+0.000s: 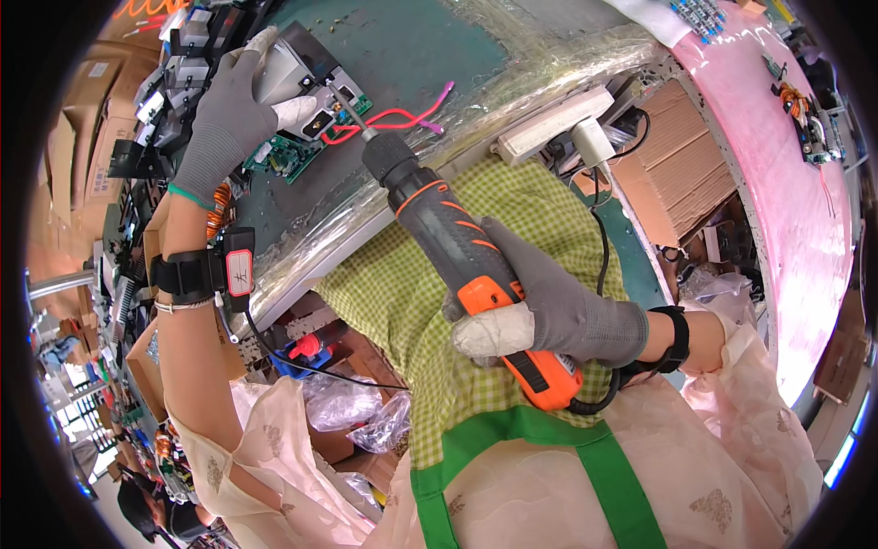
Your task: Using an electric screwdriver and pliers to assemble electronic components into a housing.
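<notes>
My right hand (pixel 572 306), in a grey glove with whitish covering on a fingertip, is wrapped round an orange and black corded electric drill (pixel 439 220). The drill points up and left, and its long bit (pixel 352 112) reaches the silver and black module (pixel 283 75) on the bench. Whether the bit sits in a screw is too small to tell. My left hand (pixel 233 110), also gloved, holds that module between thumb and fingers. Green circuit board (pixel 285 157) shows beside it, and red wires (pixel 393 116) run off to the right.
Several black and silver modules (pixel 174 91) crowd the bench's left side. A white power strip (pixel 558 123) with a plug lies along the front edge of the green bench (pixel 448 46). Pink sheeting (pixel 759 183) covers a surface at right. Below are cardboard (pixel 677 165) and plastic bags (pixel 357 412).
</notes>
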{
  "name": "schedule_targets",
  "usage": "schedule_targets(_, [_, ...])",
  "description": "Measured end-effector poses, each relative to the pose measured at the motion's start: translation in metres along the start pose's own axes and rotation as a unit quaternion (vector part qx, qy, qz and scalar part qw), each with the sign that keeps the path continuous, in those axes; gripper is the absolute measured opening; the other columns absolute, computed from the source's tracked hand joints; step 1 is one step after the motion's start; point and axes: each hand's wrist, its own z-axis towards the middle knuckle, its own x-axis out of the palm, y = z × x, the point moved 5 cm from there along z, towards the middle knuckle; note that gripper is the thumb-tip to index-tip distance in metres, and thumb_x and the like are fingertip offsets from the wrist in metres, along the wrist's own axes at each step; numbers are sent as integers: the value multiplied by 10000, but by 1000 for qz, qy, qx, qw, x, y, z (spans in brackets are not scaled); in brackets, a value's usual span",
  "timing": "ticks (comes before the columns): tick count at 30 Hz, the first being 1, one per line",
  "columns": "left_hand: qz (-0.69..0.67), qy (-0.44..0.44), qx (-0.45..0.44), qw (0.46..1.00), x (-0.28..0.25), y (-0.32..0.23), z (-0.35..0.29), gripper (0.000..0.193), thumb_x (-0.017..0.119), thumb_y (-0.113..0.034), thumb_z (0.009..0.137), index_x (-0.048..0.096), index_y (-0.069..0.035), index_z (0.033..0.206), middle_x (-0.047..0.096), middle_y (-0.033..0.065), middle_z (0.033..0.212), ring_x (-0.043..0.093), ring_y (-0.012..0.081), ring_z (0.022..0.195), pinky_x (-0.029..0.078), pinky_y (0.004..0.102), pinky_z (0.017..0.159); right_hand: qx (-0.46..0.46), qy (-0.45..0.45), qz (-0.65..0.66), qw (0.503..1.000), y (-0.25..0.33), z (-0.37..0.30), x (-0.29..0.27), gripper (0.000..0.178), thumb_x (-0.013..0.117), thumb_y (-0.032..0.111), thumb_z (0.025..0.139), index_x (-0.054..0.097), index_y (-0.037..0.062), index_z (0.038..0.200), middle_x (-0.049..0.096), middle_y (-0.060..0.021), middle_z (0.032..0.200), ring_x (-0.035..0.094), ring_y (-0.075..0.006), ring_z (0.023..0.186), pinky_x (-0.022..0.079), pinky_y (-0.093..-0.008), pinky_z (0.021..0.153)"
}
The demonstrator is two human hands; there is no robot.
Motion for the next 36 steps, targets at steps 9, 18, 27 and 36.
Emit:
schedule_targets(9, [19, 13, -20, 1000, -1, -3, 0, 881, 796, -329, 661, 350, -190, 1408, 471, 150, 1264, 495, 287, 1162, 400, 354, 982, 31, 16, 1, 999, 1, 1, 4, 911, 799, 219, 688, 184, 21, 1330, 530, -64, 888, 570, -136, 719, 520, -305, 632])
schedule_targets(18, [18, -15, 9, 1000, 0, -3, -2, 860, 785, -328, 629, 392, -212, 1385, 468, 135, 1226, 514, 314, 1100, 423, 375, 942, 21, 31, 39, 999, 5, 3, 7, 732, 766, 195, 724, 305, 8, 1262, 531, -59, 792, 570, -134, 627, 515, -297, 558])
schedule_targets(27, [43, -29, -1, 999, -8, -12, -6, 842, 761, -464, 668, 404, -142, 1358, 442, 216, 1266, 506, 381, 1126, 450, 423, 910, 18, 43, 62, 997, 13, 2, 0, 717, 710, 112, 753, 276, 22, 1316, 538, -69, 839, 581, -159, 669, 505, -314, 581])
schedule_targets(36, [-10, 5, -110, 994, -67, 19, -28, 933, 689, -592, 667, 330, -145, 1403, 334, 216, 1402, 405, 380, 1251, 377, 418, 1007, -21, 20, 10, 1000, 31, -29, -48, 853, 758, 166, 555, 345, 24, 1288, 573, -141, 852, 610, -237, 622, 531, -335, 505])
